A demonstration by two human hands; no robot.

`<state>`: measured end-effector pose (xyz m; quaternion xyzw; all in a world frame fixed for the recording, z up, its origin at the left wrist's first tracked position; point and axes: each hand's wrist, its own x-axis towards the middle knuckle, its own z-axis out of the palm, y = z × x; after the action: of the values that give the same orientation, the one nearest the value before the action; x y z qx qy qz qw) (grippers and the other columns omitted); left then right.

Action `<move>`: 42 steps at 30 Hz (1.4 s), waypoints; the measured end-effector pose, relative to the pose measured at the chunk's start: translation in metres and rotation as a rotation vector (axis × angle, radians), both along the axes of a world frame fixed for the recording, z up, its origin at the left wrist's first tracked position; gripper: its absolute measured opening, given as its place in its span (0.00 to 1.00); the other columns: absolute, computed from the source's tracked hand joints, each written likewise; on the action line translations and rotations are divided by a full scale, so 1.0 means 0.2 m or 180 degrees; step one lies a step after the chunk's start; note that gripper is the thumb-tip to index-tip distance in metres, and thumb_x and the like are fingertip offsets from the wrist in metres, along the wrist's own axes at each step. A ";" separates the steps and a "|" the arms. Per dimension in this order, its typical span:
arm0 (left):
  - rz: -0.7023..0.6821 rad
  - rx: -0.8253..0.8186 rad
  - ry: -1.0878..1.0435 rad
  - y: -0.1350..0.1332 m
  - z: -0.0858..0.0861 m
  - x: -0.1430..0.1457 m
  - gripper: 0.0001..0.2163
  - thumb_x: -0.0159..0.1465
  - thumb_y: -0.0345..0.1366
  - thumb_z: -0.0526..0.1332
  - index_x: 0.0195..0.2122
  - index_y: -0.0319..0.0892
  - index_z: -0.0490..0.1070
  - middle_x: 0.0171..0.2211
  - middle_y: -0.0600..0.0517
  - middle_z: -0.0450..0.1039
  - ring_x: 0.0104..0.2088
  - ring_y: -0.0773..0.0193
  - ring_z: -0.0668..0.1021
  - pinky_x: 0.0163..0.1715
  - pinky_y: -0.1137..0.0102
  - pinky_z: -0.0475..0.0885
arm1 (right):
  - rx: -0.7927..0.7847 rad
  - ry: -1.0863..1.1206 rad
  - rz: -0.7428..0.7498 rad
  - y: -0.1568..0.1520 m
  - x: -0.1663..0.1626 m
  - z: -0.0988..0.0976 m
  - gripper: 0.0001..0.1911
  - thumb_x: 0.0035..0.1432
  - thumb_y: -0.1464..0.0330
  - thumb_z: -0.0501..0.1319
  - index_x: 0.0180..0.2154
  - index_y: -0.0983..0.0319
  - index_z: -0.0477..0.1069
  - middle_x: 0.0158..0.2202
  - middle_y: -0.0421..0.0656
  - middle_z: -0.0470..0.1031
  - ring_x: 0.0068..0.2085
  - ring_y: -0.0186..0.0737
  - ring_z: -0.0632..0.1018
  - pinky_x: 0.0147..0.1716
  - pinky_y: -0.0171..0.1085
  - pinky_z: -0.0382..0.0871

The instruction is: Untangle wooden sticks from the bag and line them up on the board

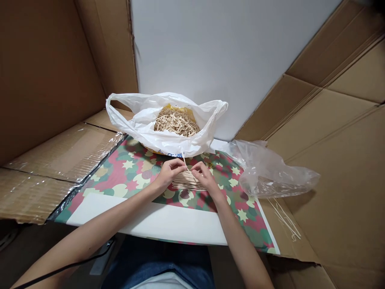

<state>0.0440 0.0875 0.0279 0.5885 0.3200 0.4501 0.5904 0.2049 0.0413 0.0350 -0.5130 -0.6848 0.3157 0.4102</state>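
Observation:
My left hand (169, 171) and my right hand (205, 177) meet over a patterned sheet (132, 168) with stars. Both pinch a thin wooden stick (184, 159) that points up and away. Under the hands lies a flat row of several sticks (187, 184) side by side. Just behind them a white plastic bag (150, 124) stands open, full of tangled pale sticks (177, 121).
A crumpled clear plastic bag (270, 172) lies to the right. A few loose sticks (285, 220) rest on the cardboard at the right. Cardboard walls (331, 120) close in both sides, and a taped cardboard flap (60, 156) lies on the left.

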 end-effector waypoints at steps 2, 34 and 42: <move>-0.0098 0.0009 -0.0035 -0.01 0.00 0.01 0.08 0.50 0.37 0.62 0.24 0.37 0.68 0.23 0.54 0.66 0.25 0.69 0.67 0.26 0.74 0.61 | 0.0060 -0.0131 0.0028 0.00 -0.02 -0.01 0.06 0.56 0.65 0.53 0.29 0.59 0.62 0.30 0.38 0.64 0.35 0.36 0.67 0.36 0.34 0.58; -0.1691 -0.1112 -0.0172 0.05 -0.01 -0.06 0.11 0.49 0.38 0.65 0.30 0.36 0.69 0.24 0.53 0.68 0.24 0.69 0.70 0.24 0.75 0.63 | 0.0482 -0.1075 0.0114 0.01 0.05 -0.01 0.07 0.56 0.69 0.53 0.26 0.59 0.62 0.28 0.40 0.67 0.33 0.39 0.67 0.34 0.38 0.57; -0.1229 -0.0638 -0.0368 0.05 -0.06 -0.02 0.12 0.51 0.40 0.65 0.31 0.37 0.69 0.27 0.52 0.70 0.28 0.67 0.73 0.29 0.73 0.65 | 0.0482 -0.0911 0.0234 0.00 0.00 -0.04 0.05 0.55 0.71 0.51 0.27 0.59 0.62 0.30 0.39 0.67 0.34 0.38 0.67 0.35 0.37 0.57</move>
<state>0.0406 0.0970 0.0169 0.5504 0.2102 0.3277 0.7386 0.2041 0.0411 0.0271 -0.4950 -0.7763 0.2018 0.3342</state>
